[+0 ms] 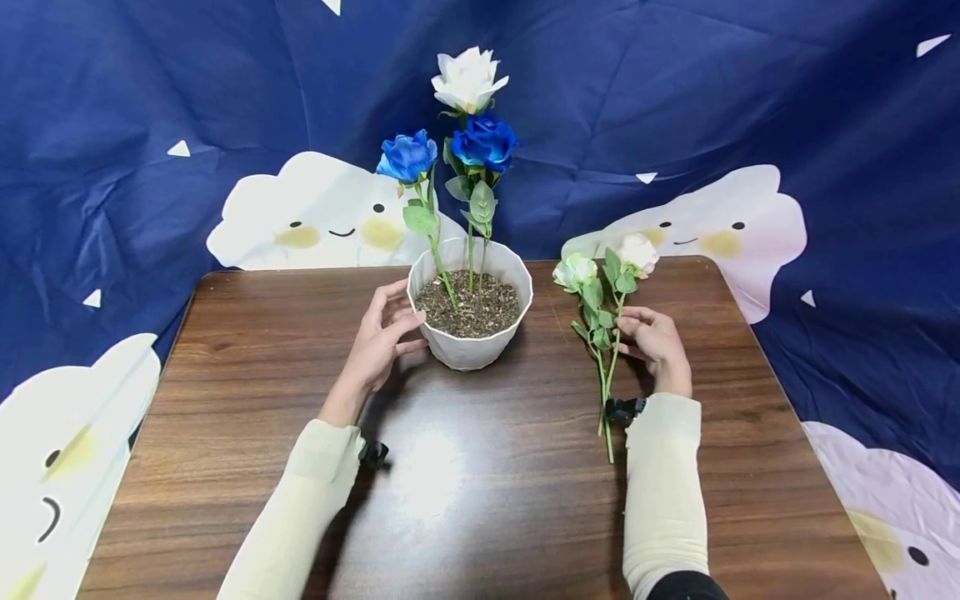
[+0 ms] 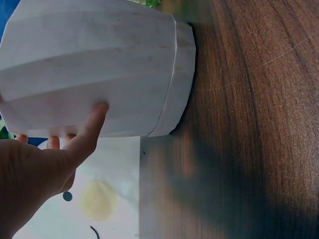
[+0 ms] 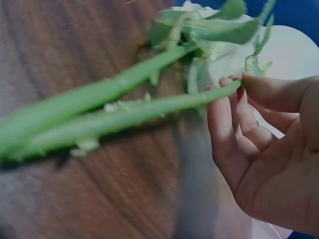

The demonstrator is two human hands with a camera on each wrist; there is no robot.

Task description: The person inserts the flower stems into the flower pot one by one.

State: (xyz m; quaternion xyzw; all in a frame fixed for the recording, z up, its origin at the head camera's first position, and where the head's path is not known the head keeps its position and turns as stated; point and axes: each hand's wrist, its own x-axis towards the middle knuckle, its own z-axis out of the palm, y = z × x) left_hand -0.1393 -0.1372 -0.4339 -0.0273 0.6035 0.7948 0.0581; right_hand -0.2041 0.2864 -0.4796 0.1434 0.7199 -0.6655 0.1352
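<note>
A white faceted flower pot (image 1: 467, 352) of brown soil (image 1: 480, 312) stands toward the back of the table. Two blue roses (image 1: 486, 143) and a taller white rose (image 1: 469, 79) rise from it. My left hand (image 1: 381, 337) rests its spread fingers against the pot's left side, and one fingertip presses the wall in the left wrist view. To the right, my right hand (image 1: 654, 343) pinches the green stem (image 3: 149, 112) of a pale pink-white rose (image 1: 637, 252) between thumb and fingers. A greenish-white rose (image 1: 576, 272) lies alongside, its stem crossing the held one.
The brown wood-grain table (image 1: 247, 375) has its back edge just behind the pot. A dark blue cloth (image 1: 675, 83) with smiling clouds hangs behind and around it. Small black devices (image 1: 372, 453) are worn at both wrists.
</note>
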